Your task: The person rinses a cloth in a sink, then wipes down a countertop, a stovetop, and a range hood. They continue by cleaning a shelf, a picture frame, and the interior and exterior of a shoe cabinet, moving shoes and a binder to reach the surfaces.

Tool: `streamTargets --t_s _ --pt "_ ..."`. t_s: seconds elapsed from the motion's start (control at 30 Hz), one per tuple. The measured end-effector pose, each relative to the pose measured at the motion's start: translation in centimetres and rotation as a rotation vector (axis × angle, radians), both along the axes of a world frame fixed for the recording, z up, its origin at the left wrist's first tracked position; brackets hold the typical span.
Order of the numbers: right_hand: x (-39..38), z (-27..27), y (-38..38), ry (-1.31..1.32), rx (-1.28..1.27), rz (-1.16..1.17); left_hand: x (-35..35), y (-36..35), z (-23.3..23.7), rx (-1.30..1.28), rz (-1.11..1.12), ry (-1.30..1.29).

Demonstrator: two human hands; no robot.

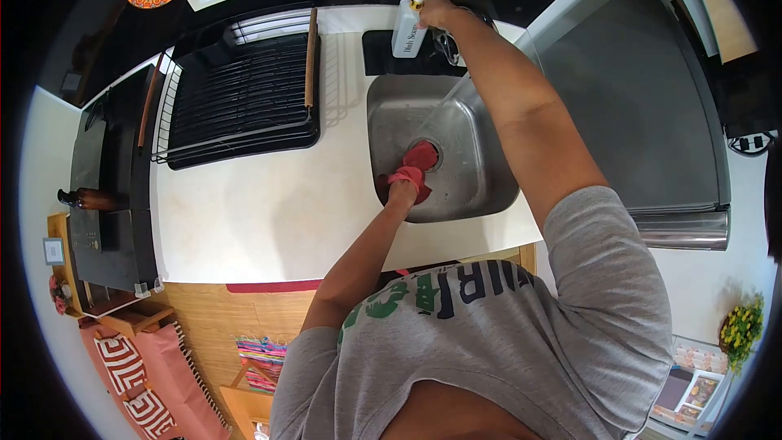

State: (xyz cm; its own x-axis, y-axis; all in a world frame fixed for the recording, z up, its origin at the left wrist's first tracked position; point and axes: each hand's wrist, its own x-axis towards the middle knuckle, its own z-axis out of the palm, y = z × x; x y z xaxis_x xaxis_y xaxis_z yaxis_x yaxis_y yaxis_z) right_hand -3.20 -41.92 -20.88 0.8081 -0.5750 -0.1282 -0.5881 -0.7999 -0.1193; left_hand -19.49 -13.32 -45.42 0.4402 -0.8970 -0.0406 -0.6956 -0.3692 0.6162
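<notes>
red cloth (420, 155) lies bunched in the sink (481, 183), at the left hand (401, 189) and reaching beyond it. its long axis runs away from the body, from the wrist side of that hand towards the drain (437, 156), leaning slightly to the right. the far end is a rounded lobe that covers part of the drain; nearer the body, 2 darker folds spread out, 1 on each side of the hand. the left hand has the cloth gathered in its grip, with the wrist bare and the fingers mostly hidden in the fabric.

the right hand (438, 11) is stretched out well beyond the left, its fingers curled beside the top of the soap bottle (408, 29); i cannot tell whether they grip it or only touch it. the bottle stands on a black mat (382, 59), just left of that hand, its pump end pointing away from the body. the words "dish soap" run along its side, the last letters hard to read. a small yellow patch by the pump, close to the fingertips, is too small to make out. the tap (447, 48), just on the body side of the right hand, is partly hidden by the forearm.
</notes>
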Motion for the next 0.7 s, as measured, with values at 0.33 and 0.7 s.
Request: streamTargets --t_s 0.33,0.7 --pt "-0.9 -0.5 1.8 -0.131 0.145 -0.210 0.3 -0.1 1.3 0.101 0.050 0.174" --pt "-22.2 -13.6 12.2 -0.730 1.022 0.020 1.1 0.0 9.0 -0.288 0.051 1.108"
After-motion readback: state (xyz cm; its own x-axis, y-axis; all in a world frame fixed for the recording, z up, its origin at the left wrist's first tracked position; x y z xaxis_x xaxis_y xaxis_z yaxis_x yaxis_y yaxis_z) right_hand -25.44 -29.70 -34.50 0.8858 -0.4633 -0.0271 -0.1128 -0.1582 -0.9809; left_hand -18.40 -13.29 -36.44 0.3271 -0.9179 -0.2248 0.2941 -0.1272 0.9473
